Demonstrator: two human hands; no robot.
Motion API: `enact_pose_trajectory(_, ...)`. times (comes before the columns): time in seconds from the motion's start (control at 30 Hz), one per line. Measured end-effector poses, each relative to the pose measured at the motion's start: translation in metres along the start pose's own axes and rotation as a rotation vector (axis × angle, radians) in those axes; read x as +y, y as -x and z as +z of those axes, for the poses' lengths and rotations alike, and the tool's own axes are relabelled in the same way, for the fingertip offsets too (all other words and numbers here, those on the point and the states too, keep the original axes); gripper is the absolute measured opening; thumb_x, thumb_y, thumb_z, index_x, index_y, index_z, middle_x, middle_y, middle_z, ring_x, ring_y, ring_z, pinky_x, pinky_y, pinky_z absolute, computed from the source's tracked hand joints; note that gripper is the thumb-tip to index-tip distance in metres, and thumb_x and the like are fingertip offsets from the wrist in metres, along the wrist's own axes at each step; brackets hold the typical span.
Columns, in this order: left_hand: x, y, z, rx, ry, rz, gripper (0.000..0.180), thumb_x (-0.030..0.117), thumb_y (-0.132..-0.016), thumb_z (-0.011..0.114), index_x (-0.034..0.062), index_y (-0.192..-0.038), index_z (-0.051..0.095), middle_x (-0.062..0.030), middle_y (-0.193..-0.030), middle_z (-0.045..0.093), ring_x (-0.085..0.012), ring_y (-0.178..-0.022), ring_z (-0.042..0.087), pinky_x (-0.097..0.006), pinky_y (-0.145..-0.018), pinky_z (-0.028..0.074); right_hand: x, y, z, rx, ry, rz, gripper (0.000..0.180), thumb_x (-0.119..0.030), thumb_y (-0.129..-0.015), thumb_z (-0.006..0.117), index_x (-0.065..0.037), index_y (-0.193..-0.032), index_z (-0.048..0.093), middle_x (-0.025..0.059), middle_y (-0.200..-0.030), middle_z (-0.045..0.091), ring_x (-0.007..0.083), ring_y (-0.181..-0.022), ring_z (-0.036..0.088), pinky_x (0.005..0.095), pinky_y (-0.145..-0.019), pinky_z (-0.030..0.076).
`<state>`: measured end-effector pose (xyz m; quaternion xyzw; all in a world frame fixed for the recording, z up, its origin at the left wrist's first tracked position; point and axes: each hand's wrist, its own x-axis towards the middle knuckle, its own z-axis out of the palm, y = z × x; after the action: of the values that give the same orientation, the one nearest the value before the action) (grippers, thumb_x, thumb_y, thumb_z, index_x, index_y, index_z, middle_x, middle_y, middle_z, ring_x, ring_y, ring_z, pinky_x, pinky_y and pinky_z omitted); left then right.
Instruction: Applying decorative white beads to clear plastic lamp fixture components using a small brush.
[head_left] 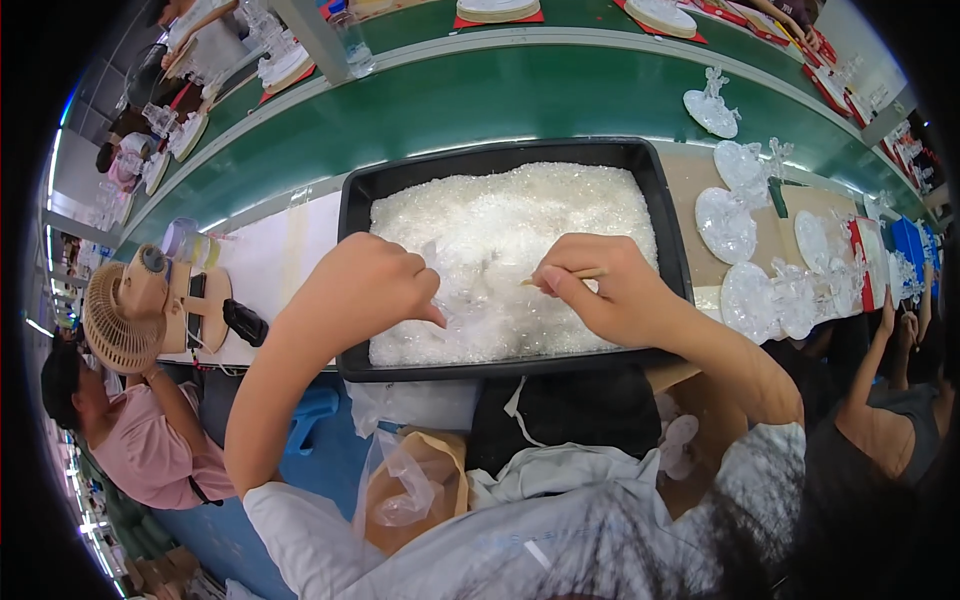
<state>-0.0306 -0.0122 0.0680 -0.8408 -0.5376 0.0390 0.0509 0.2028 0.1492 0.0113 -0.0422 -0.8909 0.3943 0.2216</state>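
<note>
A black rectangular tray (510, 154) in front of me holds a bed of glittering clear-white granules (560, 215). Over its left half is my left hand (372, 285), fingers curled and thumb pointing down. Something see-through seems to be at its fingertips, but its outline is lost against the granules. My right hand (605, 285), above the tray's right half, pinches a thin wooden stick (575, 274). The stick's tip points left toward my other hand, just above the granules.
Clear ornaments on round bases (728, 225) stand right of the tray. To the left are a beige fan (125, 305) and a clear jar (190, 243). Beyond runs a green conveyor belt (500, 95). An open paper bag (425, 480) sits by my lap. People work on both sides.
</note>
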Motion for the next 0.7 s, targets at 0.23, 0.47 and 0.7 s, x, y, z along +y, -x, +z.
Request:
enact_pose_trajectory(0.23, 0.025, -0.01, 0.006, -0.063, 0.007, -0.168, 0.045, 0.043, -0.084, 0.067, 0.0075, -0.057, 0.059, -0.0078, -0.05, 0.055, -0.0276, -0.048, 0.058, -0.039, -0.048, 0.044, -0.01, 0.009, -0.019, -0.087, 0.179, 0.04, 0.013, -0.005, -0.09, 0.056, 0.002, -0.083, 0.065, 0.0154, -0.079, 0.065, 0.0299, -0.072, 0.064, 0.0348, -0.064, 0.05)
enact_pose_trajectory(0.47, 0.036, -0.037, -0.002, -0.186, -0.002, -0.274, 0.047, 0.04, -0.089, 0.063, 0.0048, -0.058, 0.065, -0.0129, -0.055, 0.06, -0.0306, -0.053, 0.062, -0.038, -0.05, 0.048, -0.012, 0.006, -0.001, -0.059, -0.17, 0.145, 0.016, -0.008, -0.091, 0.056, 0.003, -0.084, 0.065, 0.0153, -0.076, 0.064, 0.029, -0.069, 0.065, 0.0342, -0.063, 0.05)
enact_pose_trajectory(0.7, 0.044, -0.042, 0.0, -0.14, -0.019, -0.353, 0.044, 0.035, -0.09, 0.06, 0.0062, -0.058, 0.066, -0.0126, -0.053, 0.06, -0.0299, -0.05, 0.062, -0.037, -0.047, 0.047, 0.0, 0.018, -0.008, -0.181, 0.072, 0.084, 0.013, -0.007, -0.091, 0.057, 0.003, -0.085, 0.064, 0.0145, -0.075, 0.061, 0.03, -0.069, 0.061, 0.0346, -0.063, 0.048)
